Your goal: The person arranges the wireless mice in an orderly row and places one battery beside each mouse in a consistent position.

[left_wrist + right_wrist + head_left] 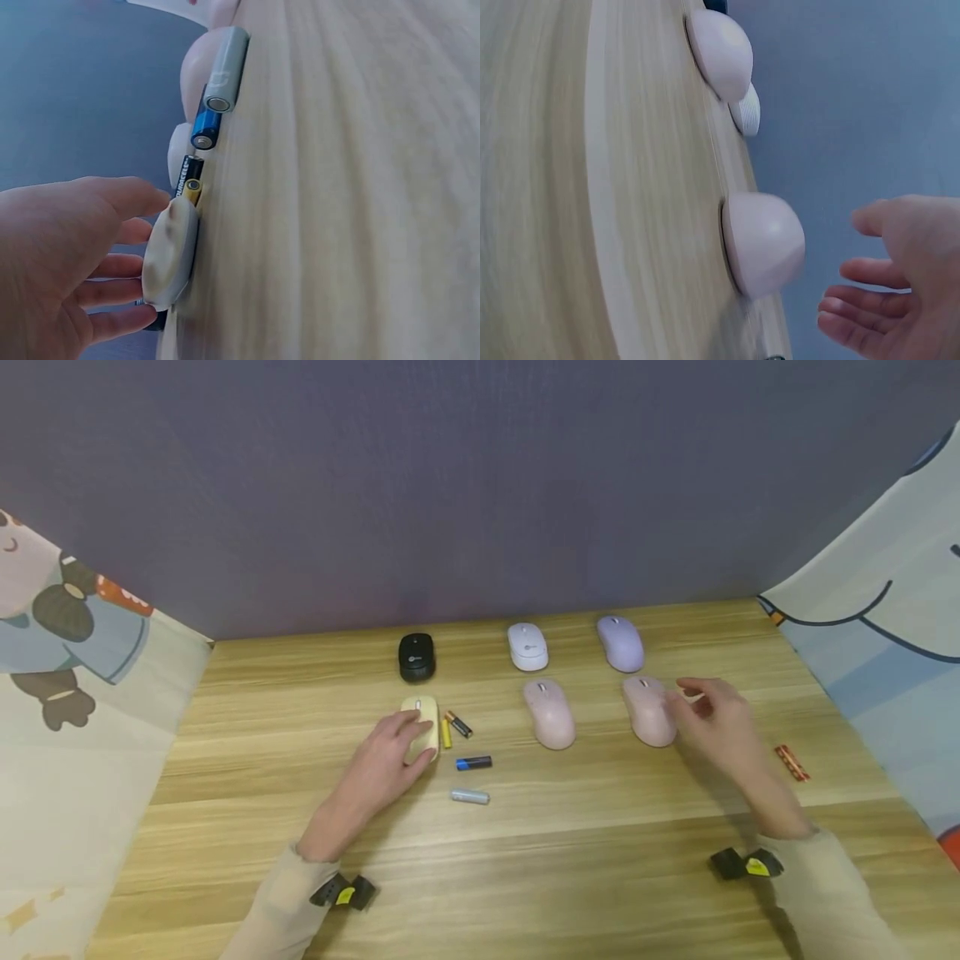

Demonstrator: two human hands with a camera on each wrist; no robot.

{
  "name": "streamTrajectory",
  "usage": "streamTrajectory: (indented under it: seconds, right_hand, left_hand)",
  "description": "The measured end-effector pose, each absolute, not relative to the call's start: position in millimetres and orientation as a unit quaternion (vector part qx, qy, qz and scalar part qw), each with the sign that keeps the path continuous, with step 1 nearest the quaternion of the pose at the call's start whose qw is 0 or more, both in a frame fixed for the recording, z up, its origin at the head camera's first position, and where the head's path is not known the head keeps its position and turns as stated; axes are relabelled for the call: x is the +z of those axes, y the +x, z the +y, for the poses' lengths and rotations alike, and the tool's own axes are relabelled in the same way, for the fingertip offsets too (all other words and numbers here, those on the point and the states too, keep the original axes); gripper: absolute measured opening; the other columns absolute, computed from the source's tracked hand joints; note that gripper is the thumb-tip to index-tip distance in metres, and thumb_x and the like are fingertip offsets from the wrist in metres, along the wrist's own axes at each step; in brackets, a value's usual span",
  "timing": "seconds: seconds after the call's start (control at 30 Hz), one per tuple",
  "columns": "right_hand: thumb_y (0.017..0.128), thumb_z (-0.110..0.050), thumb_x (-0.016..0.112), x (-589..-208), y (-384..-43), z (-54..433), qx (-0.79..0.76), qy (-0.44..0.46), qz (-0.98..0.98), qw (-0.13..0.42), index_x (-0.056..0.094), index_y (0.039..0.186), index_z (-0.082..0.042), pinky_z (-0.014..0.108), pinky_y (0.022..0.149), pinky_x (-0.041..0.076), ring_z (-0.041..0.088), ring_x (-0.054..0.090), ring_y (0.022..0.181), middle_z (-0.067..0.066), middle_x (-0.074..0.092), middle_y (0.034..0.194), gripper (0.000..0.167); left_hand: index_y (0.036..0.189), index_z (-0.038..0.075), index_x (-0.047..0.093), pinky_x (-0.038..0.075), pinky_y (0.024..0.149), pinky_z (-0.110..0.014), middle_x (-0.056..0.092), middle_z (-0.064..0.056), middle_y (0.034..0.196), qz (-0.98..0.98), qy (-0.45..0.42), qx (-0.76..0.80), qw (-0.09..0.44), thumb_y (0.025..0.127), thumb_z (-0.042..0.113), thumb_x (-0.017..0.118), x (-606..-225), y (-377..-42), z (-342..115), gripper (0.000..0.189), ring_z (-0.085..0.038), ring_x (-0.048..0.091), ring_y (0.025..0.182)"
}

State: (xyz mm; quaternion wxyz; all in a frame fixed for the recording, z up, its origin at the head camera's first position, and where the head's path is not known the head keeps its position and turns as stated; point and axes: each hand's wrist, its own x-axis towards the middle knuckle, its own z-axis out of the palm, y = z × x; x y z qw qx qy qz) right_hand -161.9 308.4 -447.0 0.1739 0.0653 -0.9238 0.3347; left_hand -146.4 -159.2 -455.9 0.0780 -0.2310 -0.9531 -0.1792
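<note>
Over a pale yellow computer mouse (431, 737) at the left middle of the table is my left hand (386, 758). In the left wrist view, the thumb and fingers of the left hand (82, 262) hold the yellow mouse (171, 255) from opposite sides. My right hand (716, 727) hovers just right of a pink mouse (648, 712), fingers loosely bent. The right wrist view shows a gap between the right hand (900, 289) and this pink mouse (763, 244); nothing is in its grasp. Another pink mouse (550, 714) lies to its left.
Behind stand a black mouse (416, 657), a white mouse (528, 647) and a purple mouse (621, 643). Beside the yellow mouse lie a yellow battery (446, 734), a black-and-copper battery (458, 724), a blue-black battery (474, 763) and a grey battery (470, 796). Red batteries (792, 762) lie far right.
</note>
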Motion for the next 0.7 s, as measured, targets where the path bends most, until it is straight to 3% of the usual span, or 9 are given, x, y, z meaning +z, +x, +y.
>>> streamTrajectory:
  seconds: [0.07, 0.17, 0.4, 0.57, 0.7]
  right_hand:
    - [0.099, -0.018, 0.068, -447, -161, 314, 0.32, 0.052, -0.932, 0.163, 0.065, 0.125, 0.01, 0.007, 0.066, 0.039, 0.029, 0.062, 0.083, 0.03, 0.064, 0.105, 0.038]
    - [0.101, -0.023, 0.064, -446, -160, 321, 0.293, 0.025, -0.946, 0.14, 0.062, 0.128, 0.011, 0.019, 0.066, 0.043, 0.037, 0.061, 0.086, 0.029, 0.062, 0.103, 0.043]
    - [0.104, -0.032, 0.059, -449, -160, 332, 0.254, -0.033, -0.962, 0.097, 0.057, 0.131, 0.015, 0.038, 0.062, 0.05, 0.041, 0.064, 0.087, 0.029, 0.061, 0.1, 0.054]
    - [0.105, -0.035, 0.055, -449, -162, 337, 0.233, -0.053, -0.968, 0.073, 0.054, 0.133, 0.016, 0.056, 0.069, 0.051, 0.047, 0.061, 0.093, 0.033, 0.059, 0.105, 0.058]
    - [0.105, -0.038, 0.055, -449, -164, 342, 0.221, -0.057, -0.972, 0.056, 0.054, 0.133, 0.015, 0.058, 0.068, 0.051, 0.049, 0.061, 0.092, 0.035, 0.061, 0.106, 0.06]
  left_hand:
    - [0.131, 0.0, 0.066, 0.047, 0.112, -0.054, 0.058, -0.026, 0.142, -0.953, -0.235, -0.179, 0.073, 0.093, 0.026, 0.078, -455, -147, -160, 0.048, -0.043, 0.057, 0.131]
    - [0.131, 0.002, 0.067, 0.048, 0.111, -0.054, 0.059, -0.025, 0.142, -0.953, -0.236, -0.176, 0.071, 0.093, 0.027, 0.078, -454, -147, -161, 0.047, -0.042, 0.058, 0.13]
    - [0.13, 0.0, 0.068, 0.05, 0.109, -0.053, 0.06, -0.025, 0.14, -0.951, -0.241, -0.179, 0.07, 0.093, 0.024, 0.078, -452, -147, -161, 0.046, -0.042, 0.059, 0.127]
    - [0.131, 0.001, 0.067, 0.049, 0.11, -0.053, 0.059, -0.024, 0.141, -0.953, -0.238, -0.179, 0.059, 0.094, 0.024, 0.076, -450, -147, -161, 0.044, -0.042, 0.059, 0.128]
    - [0.131, 0.002, 0.068, 0.048, 0.111, -0.054, 0.06, -0.024, 0.142, -0.953, -0.239, -0.178, 0.056, 0.095, 0.024, 0.076, -447, -148, -162, 0.043, -0.043, 0.059, 0.129]
